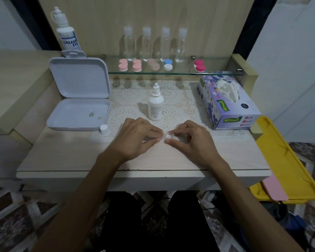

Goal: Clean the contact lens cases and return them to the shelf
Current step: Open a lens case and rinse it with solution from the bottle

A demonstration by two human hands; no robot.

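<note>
Both hands meet low over the table [62, 157]: the right hand [191, 140] pinches a small white lens case [168, 136] between thumb and forefinger, and the left hand [135, 139] has curled fingertips touching its other side. Just behind that pinch stands the little solution bottle [155, 104], its loose cap [104, 130] well off to the left.

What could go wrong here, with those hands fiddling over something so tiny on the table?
1. The small white piece pinched between the left hand and right hand could slip and roll away across the table.
2. The uncapped solution bottle stands just behind the hands; a bump might tip and spill it.
3. Its loose white cap sits near the open tray case and could get knocked off.
</note>
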